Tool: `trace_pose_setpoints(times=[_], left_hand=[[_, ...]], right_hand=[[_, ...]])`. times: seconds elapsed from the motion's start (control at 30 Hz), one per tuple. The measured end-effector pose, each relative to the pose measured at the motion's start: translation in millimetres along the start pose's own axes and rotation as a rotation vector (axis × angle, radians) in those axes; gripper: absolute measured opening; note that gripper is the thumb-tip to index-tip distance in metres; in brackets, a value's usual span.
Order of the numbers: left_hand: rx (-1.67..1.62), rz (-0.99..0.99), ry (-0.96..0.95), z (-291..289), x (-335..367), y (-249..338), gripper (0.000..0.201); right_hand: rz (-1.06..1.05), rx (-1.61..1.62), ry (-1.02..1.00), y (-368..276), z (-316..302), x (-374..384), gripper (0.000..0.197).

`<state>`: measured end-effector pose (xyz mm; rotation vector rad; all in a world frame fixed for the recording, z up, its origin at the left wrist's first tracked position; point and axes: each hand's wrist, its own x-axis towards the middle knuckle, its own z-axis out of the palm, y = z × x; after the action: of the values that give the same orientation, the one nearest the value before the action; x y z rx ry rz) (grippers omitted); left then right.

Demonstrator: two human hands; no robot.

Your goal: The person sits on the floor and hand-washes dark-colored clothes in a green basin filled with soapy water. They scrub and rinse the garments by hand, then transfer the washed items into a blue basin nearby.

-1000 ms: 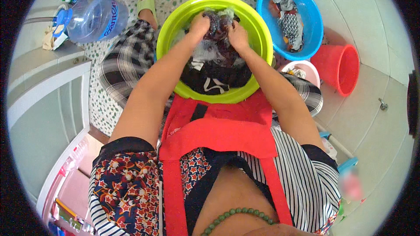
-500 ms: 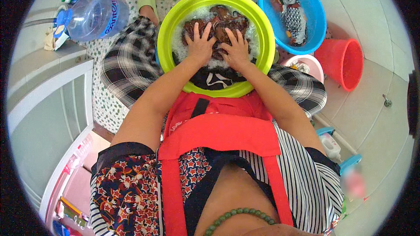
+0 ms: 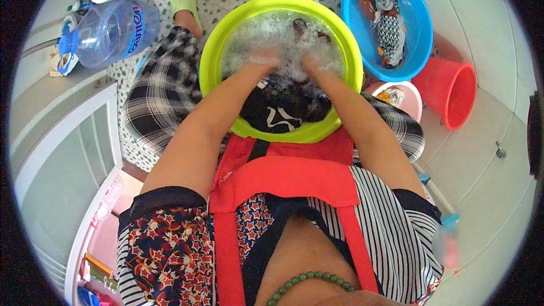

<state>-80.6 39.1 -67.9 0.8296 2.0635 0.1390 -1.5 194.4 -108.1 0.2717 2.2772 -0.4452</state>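
A yellow-green basin [image 3: 283,1] of sudsy water stands between my knees. Both arms reach down into it. My left hand [image 3: 265,56] is under the foam, its fingers hidden. Just to the right, my right hand [image 3: 313,63] is sunk to about the wrist, and its fingers are out of sight too. Bits of a dark brown wet cloth [image 3: 300,24] poke up through the suds beyond my hands. Nearer to me, a black cloth [image 3: 272,119] with a white print lies bunched against the basin's near side.
A blue basin [image 3: 420,39] with patterned wet clothes [image 3: 389,28] sits at the far right. Close by are a small pink basin [image 3: 413,99] and a tipped red bucket [image 3: 458,96]. A big clear water bottle [image 3: 110,34] lies at left, near a white-framed glass panel [image 3: 71,141].
My hands were spread on top of the brown cloth; they have pushed down into the water. The cloth has mostly sunk, and foam now covers it and my fingers.
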Motion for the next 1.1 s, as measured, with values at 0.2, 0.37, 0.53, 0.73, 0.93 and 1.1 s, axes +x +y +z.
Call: trace_pose_setpoints(times=[0.2,0.37,0.53,0.73,0.93,1.1], left_hand=[[0.178,0.150,0.648,13.5,14.2,-6.8,0.034],[-0.125,-0.211,0.323,-32.7,30.1,5.7,0.037],[-0.815,-0.360,0.546,-0.2,43.2,-52.5,0.044],[-1.511,-0.407,0.476,16.7,-57.2,-33.3,0.043],[-0.006,-0.087,0.660,26.1,-118.0,18.6,0.029],[0.102,0.106,0.670,45.8,-96.3,25.6,0.028]], right_hand=[[0.007,0.159,0.523,-25.5,-32.6,-19.3,0.050],[0.117,0.157,0.303,2.7,-24.3,7.0,0.040],[0.201,1.757,0.366,-42.7,-35.7,-50.3,0.029],[-0.283,0.776,0.547,-33.8,-25.2,-119.6,0.034],[-0.507,0.163,0.707,-21.0,-13.3,-133.8,0.023],[-0.329,0.053,0.726,-25.2,26.4,-103.1,0.023]])
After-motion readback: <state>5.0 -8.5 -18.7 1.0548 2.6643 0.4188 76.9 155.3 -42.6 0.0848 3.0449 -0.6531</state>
